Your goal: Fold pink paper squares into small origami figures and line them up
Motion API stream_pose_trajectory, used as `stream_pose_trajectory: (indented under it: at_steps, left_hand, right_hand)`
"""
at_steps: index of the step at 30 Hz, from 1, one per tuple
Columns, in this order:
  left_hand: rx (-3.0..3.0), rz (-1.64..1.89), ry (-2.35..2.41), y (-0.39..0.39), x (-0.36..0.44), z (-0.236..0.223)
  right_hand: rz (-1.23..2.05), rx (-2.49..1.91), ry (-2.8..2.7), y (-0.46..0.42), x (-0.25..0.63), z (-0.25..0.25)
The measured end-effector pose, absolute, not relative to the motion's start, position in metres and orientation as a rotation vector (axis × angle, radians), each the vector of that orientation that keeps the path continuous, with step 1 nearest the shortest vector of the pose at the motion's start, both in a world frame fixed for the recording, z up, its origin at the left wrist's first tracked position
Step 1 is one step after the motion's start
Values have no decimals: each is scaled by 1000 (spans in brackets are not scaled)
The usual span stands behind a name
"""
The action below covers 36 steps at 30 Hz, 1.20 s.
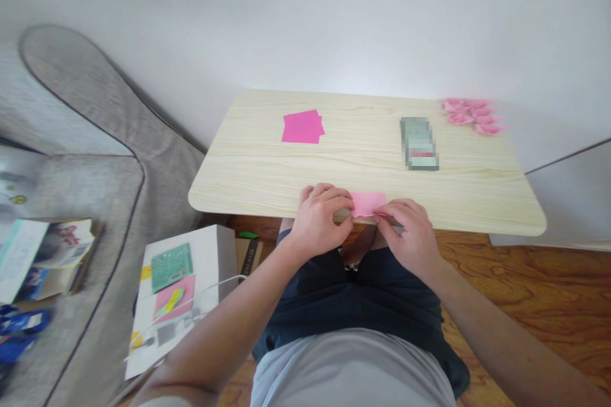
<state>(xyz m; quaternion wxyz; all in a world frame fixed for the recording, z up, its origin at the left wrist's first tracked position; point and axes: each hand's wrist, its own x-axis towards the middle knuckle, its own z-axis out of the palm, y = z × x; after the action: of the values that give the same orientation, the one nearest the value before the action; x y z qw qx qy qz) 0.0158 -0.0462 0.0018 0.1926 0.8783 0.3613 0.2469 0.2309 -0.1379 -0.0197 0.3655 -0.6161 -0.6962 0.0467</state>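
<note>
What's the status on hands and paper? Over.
Left hand at left end of light pink paper. Right hand pinching its near edge. Bright pink sheets and pixelated object farther back on table, apart from both hands.

white wall (334, 25) behind | pale wood-grain table (358, 140), rounded corners | grey sofa (90, 184) at left | brown wood-grain floor (525, 286)

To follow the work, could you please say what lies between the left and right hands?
In the head view, a light pink paper lies between the left hand and right hand.
</note>
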Motion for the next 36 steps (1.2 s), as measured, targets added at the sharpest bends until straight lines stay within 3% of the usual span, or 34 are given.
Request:
stream_pose_trajectory:
  at_steps: [14, 36]
  left_hand:
    - [2454, 725, 1298, -50, 37, -5]
    - [2564, 753, 1118, -53, 21, -12]
  right_hand:
    - [58, -1774, -1632, -114, 234, -27]
    - [-198, -1742, -1714, -133, 223, -25]
